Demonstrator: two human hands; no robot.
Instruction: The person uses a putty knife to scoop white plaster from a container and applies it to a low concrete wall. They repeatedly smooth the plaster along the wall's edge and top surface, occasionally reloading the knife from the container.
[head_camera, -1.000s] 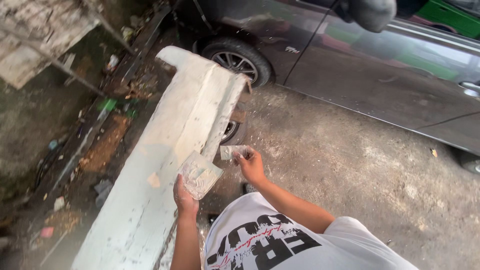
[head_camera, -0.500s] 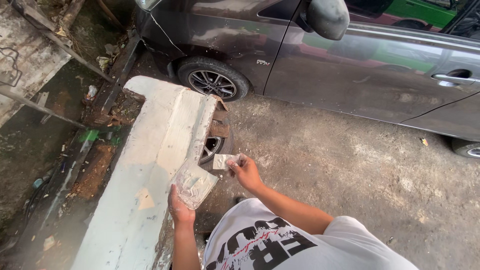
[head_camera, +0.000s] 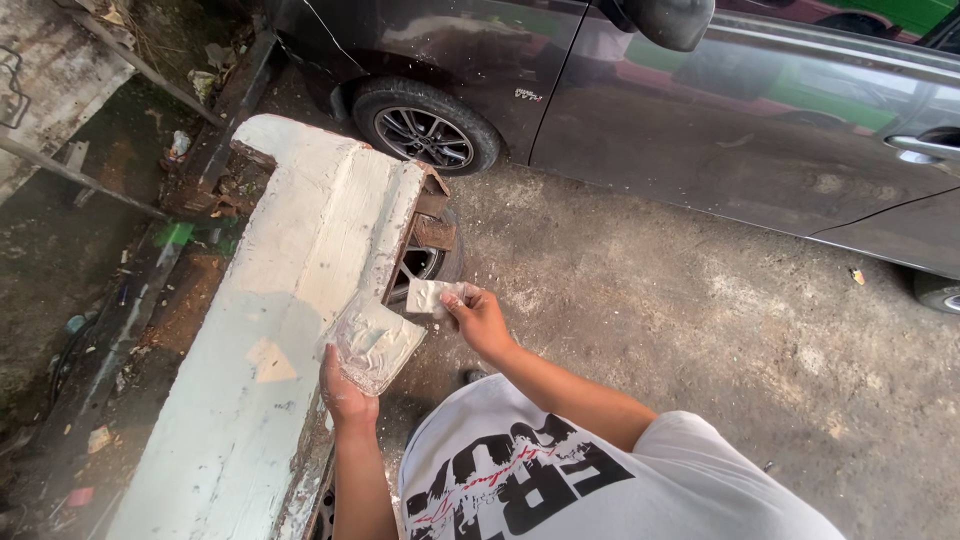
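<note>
While both hands work beside the panel, the parts read as follows.

Left hand: the left hand (head_camera: 347, 392) is closed around the lower edge of a flat grey mixing board (head_camera: 375, 340), thumb on top, holding it tilted over the right edge of the car body panel (head_camera: 270, 330).

Mixing board: it carries a smear of pale, glossy filler paste; its upper corner lies just beside the small scraper.

Right hand: the right hand (head_camera: 483, 322) pinches a small whitish scraper (head_camera: 428, 296) between thumb and fingertips, held near the top corner of the board and apart from the panel.

Car body panel: long, coated in whitish filler with a tan patch near its middle, it runs from the lower left toward the upper middle, its far end curved.

Wheel under panel: a tyre and rim (head_camera: 425, 262) show below the panel's right edge, next to rusty brackets.

Dark car: a dark car (head_camera: 700, 120) stands along the top, its front wheel (head_camera: 425, 135) near the panel's far end.

Floor: bare, stained concrete floor (head_camera: 680, 330) lies to the right.
</note>
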